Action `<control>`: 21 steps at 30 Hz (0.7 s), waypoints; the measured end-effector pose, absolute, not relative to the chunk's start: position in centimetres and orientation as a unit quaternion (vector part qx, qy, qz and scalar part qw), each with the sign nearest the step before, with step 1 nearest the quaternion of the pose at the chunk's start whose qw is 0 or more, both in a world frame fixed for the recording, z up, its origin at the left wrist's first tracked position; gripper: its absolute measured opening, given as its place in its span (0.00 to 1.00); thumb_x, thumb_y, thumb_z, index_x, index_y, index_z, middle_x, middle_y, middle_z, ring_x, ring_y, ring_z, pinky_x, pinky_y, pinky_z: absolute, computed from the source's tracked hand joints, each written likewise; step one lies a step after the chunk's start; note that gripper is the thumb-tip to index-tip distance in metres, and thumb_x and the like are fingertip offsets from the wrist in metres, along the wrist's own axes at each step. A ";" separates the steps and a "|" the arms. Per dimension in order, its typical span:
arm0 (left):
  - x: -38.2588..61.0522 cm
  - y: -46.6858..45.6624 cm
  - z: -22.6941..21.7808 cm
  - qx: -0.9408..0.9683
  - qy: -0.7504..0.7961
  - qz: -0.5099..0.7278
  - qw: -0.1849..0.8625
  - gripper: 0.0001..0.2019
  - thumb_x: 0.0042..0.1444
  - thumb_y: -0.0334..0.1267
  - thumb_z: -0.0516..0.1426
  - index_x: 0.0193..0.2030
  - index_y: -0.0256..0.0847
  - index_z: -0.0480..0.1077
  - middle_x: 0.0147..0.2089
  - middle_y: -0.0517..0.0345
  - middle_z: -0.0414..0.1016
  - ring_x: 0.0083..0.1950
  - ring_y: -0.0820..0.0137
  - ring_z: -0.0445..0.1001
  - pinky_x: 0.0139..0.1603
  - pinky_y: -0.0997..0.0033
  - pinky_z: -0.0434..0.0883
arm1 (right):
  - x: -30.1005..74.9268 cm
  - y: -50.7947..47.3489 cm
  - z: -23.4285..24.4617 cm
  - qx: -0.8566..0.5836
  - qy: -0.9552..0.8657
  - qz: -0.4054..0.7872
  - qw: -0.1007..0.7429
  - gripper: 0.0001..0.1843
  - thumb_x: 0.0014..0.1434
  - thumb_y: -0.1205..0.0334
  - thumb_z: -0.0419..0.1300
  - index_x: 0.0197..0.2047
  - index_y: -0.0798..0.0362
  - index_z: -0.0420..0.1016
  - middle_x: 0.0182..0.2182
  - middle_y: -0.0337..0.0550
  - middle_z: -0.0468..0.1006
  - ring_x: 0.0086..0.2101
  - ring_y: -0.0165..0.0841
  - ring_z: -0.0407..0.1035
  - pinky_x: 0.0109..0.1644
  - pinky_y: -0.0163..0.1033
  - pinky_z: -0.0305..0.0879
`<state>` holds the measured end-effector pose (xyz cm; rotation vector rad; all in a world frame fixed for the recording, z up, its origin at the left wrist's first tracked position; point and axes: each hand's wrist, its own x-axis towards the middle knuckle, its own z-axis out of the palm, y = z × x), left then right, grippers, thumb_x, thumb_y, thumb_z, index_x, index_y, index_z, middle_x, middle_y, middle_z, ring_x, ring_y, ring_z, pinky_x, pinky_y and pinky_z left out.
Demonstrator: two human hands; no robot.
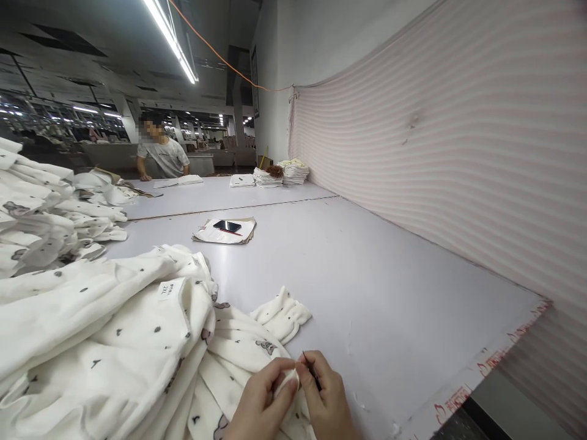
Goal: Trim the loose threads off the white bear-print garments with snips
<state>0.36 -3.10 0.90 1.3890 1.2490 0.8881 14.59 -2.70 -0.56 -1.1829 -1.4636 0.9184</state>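
At the bottom centre my left hand (pixel 266 397) is closed, pinching a bit of white fabric (pixel 293 377) between thumb and fingers. My right hand (pixel 326 394) touches it at the fingertips and is closed around a thin dark pointed tool (pixel 312 370), mostly covered by the fingers; its exact kind cannot be made out. The fabric belongs to a soft white garment (pixel 243 342) with small dark marks and grey-brown animal figures, heaped under and left of my hands. A label (pixel 169 291) reading 2XL shows on a garment in the heap.
More white printed garments (pixel 41 208) are piled high at the left. Papers (pixel 247 231) lie mid-table (pixel 389 293) under a phone (pixel 227 226) and a red pen. Folded white stacks (pixel 293 172) stand at the far end. A person (pixel 162 156) stands beyond; striped sheeting (pixel 440 153) hangs at right.
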 end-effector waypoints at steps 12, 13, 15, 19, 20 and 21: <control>0.2 -2.8 1.3 0.524 0.488 0.410 0.566 0.21 0.53 0.57 0.55 0.34 0.38 0.68 0.28 0.63 0.61 0.31 0.71 0.59 0.33 0.74 0.58 | 16.4 -3.4 -0.8 -0.505 -0.588 0.444 0.451 0.14 0.53 0.50 0.63 0.35 0.51 0.83 0.27 0.43 0.78 0.30 0.36 0.70 0.34 0.36 0.66; 0.3 -2.8 1.4 0.528 0.489 0.405 0.564 0.20 0.54 0.56 0.55 0.34 0.39 0.68 0.27 0.63 0.61 0.31 0.71 0.59 0.33 0.74 0.59 | 16.3 -3.4 -0.9 -0.507 -0.581 0.455 0.446 0.14 0.52 0.50 0.63 0.33 0.51 0.83 0.25 0.43 0.78 0.29 0.36 0.70 0.33 0.36 0.65; 0.3 -2.9 1.7 0.543 0.500 0.390 0.550 0.17 0.55 0.54 0.53 0.33 0.40 0.67 0.27 0.62 0.63 0.31 0.70 0.61 0.33 0.73 0.61 | 16.3 -2.9 -1.1 -0.512 -0.565 0.476 0.438 0.16 0.53 0.49 0.62 0.31 0.53 0.82 0.23 0.42 0.77 0.27 0.35 0.69 0.31 0.35 0.65; 0.3 -3.4 1.7 0.665 0.520 0.398 0.359 0.08 0.54 0.42 0.53 0.28 0.43 0.67 0.29 0.56 0.70 0.38 0.61 0.68 0.47 0.62 0.64 | 16.8 2.3 -2.1 -0.566 -0.548 0.408 0.461 0.18 0.53 0.49 0.61 0.40 0.55 0.79 0.35 0.46 0.79 0.39 0.39 0.71 0.45 0.38 0.66; 0.2 -3.5 1.6 0.687 0.511 0.403 0.324 0.07 0.53 0.40 0.54 0.27 0.43 0.67 0.29 0.55 0.71 0.39 0.61 0.69 0.48 0.61 0.63 | 16.9 4.4 -2.5 -0.581 -0.542 0.384 0.470 0.21 0.51 0.51 0.63 0.44 0.55 0.77 0.41 0.48 0.78 0.45 0.41 0.69 0.51 0.40 0.63; 0.0 -3.5 1.4 0.696 0.502 0.405 0.317 0.07 0.53 0.40 0.54 0.26 0.43 0.66 0.28 0.55 0.71 0.38 0.61 0.69 0.47 0.62 0.64 | 17.0 6.5 -2.8 -0.597 -0.533 0.372 0.471 0.23 0.47 0.53 0.65 0.46 0.54 0.76 0.45 0.50 0.76 0.48 0.43 0.67 0.54 0.43 0.60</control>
